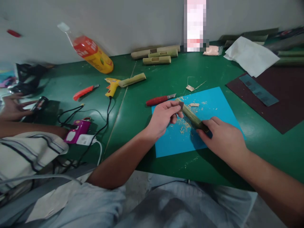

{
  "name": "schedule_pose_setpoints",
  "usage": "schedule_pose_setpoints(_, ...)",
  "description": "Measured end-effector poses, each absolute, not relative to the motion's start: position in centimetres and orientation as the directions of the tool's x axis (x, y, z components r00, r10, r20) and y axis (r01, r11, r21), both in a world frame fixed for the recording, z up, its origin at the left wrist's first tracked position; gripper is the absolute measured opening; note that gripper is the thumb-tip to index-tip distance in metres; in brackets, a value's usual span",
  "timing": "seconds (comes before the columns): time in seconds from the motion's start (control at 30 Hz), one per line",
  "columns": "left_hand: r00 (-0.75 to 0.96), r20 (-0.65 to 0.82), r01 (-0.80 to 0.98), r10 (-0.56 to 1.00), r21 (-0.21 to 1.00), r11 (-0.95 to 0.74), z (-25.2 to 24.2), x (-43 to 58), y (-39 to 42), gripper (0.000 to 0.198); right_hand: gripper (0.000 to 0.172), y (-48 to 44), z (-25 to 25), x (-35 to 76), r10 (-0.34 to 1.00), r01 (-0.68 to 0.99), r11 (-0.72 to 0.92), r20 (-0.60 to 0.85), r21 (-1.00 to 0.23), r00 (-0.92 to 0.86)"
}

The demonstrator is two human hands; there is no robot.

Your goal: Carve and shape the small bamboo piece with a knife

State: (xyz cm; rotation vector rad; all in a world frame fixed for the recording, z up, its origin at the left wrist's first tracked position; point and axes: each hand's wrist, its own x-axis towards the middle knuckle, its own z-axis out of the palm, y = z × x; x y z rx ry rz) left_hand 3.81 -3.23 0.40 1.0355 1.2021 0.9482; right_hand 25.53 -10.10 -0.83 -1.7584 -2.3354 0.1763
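A green bamboo piece (192, 115) is tilted over a blue sheet (166, 147) scattered with pale shavings. My right hand (219, 134) is closed around its near end. At the far end, my left hand (166, 115) pinches a small dark brown piece of sandpaper (181, 105) against the bamboo; the face touching it is hidden. Just beyond my left hand lies a red-handled knife (161, 100), its blade pointing right. Bamboo chips (194, 104) rest on the blue sheet, and another chip (190, 88) lies past its far edge.
Left of me are a yellow glue gun (112, 86), an orange cutter (83, 93), a purple power adapter (82, 128) with cords, and a drink bottle (93, 55). Another person's hand (11, 106) is at far left. Cut bamboo tubes (156, 60) stand behind; a brown sheet (285, 115) lies right.
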Motion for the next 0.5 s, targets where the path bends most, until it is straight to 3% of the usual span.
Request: schedule_pose_setpoints(0.5,0.038,-0.073,0.172,0.997,0.983,0.065,-0.59,3.73,-3.17,0.016,0.025,-10.02,-1.01,25.68,0.96,0.926,0.279,0.111,-0.253,-0.259)
